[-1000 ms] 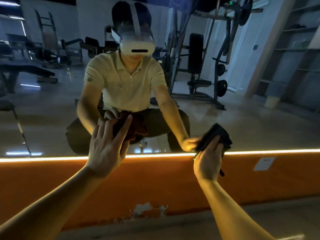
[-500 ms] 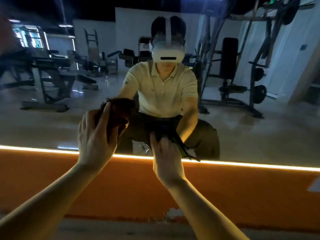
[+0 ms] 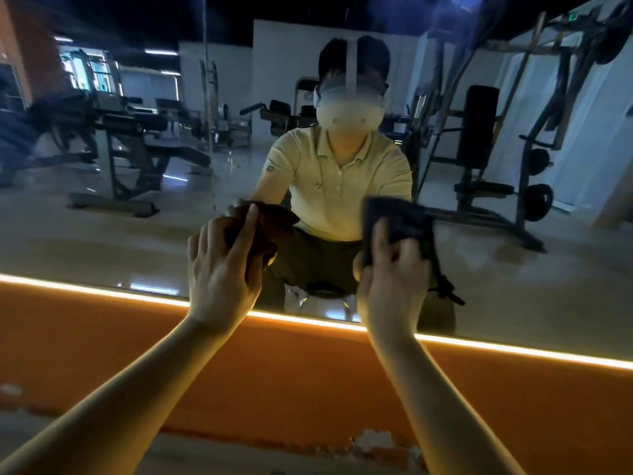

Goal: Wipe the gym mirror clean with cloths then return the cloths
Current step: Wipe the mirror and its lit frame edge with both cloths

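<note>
We press our left hand, fingers mostly straight and laid flat, onto a crumpled reddish-brown cloth against the large wall-mounted gym mirror, just at nine o'clock of the view's middle. At three o'clock our right hand bends its fingers round a dark near-black cloth held on the glass, with a loose end hanging at its right side. Below both wrists, toward six o'clock, a glowing amber light strip edges the mirror above an orange wall panel.
</note>
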`<action>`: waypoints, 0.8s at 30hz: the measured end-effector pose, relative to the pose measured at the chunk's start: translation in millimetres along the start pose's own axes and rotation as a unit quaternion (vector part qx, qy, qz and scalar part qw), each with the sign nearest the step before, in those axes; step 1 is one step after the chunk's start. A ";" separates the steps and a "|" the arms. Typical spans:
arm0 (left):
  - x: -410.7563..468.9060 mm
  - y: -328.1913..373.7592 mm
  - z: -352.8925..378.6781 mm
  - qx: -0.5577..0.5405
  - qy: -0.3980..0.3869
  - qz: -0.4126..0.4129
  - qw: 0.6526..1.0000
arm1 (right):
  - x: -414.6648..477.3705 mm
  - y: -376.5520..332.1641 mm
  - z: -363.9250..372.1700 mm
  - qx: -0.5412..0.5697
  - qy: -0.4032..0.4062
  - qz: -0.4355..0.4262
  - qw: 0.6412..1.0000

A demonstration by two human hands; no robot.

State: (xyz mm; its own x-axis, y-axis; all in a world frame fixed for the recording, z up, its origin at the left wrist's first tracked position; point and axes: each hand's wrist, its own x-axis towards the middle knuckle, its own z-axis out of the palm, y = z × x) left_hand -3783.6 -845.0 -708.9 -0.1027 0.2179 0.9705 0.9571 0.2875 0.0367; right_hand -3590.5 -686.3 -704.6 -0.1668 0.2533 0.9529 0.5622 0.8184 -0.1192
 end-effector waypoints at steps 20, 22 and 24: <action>0.3 -6.4 -0.5 -0.058 -0.014 -0.002 0.998 | -25.7 -30.5 5.3 0.016 -0.173 -0.187 0.967; 2.4 -10.8 -3.1 -0.050 -0.026 0.004 0.998 | -47.6 -30.3 7.7 -0.046 -0.234 -0.380 0.893; 5.7 -9.7 -8.2 -0.038 -0.034 0.016 0.999 | -40.2 -27.7 1.8 -0.071 -0.235 -0.427 0.870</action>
State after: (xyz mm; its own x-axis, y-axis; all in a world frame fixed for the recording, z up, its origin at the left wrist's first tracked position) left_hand -3791.3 -854.3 -701.8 -0.0873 0.2904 0.9529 0.9778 0.2080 0.0262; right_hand -3600.8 -718.2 -740.0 -0.8670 -0.2067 0.4533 0.1587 0.7480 0.6445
